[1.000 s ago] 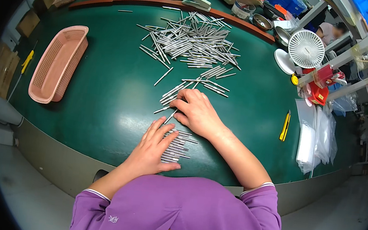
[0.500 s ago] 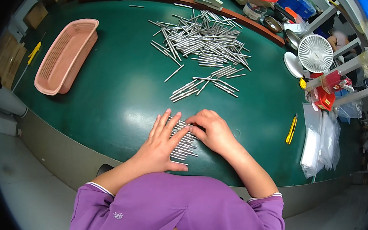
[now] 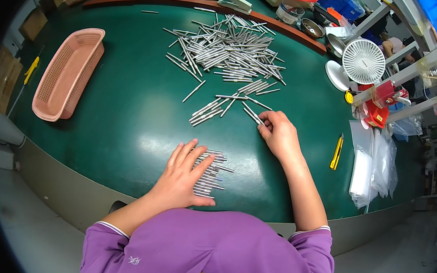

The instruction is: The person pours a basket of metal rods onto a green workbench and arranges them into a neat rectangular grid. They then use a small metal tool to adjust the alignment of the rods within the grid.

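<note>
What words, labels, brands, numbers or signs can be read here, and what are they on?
None can be read clearly enough to quote.
Purple shirt: small white emblem, no legible wording.
White fan: hub marking too small.
Red bin: small label, too small to read.

My left hand [image 3: 178, 179] lies near, palm down, fingers spread, thumb pointing right. My right hand [image 3: 281, 136] is farther and to the right, thumb and bent fingers pinched, its forearm [image 3: 307, 192] slanting far-left.
</note>
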`<state>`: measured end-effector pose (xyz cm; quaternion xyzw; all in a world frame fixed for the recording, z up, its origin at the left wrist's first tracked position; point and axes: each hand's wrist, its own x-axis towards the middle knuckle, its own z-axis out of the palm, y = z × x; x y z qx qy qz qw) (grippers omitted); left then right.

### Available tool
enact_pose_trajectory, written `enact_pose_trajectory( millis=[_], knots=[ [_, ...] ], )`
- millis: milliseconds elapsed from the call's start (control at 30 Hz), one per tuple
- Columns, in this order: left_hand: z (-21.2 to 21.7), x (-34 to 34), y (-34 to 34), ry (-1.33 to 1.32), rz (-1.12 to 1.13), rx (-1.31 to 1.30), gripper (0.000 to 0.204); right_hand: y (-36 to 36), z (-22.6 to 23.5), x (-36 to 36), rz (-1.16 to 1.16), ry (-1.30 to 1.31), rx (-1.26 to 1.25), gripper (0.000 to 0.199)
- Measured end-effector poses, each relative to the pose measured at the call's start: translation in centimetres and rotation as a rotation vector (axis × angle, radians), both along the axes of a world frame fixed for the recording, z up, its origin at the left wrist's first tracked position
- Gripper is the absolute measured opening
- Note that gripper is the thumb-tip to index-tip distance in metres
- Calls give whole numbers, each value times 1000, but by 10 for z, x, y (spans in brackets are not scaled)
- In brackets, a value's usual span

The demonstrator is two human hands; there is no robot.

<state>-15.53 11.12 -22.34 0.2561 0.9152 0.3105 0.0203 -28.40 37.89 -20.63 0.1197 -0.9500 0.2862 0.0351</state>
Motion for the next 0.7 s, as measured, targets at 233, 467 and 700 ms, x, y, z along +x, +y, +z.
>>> enact_pose_trajectory(
  millis=[233, 467, 700],
  knots=[
    [1, -4, -2, 52, -106, 25, 94, -15, 4, 39, -58, -80, 116, 27],
    [3, -3, -3, 26, -163, 49, 92, -11, 8, 19, 372, 318, 277, 30],
    [0, -1, 0, 46, -65, 91, 101, -32, -13, 27, 308, 233, 91, 16]
  ],
)
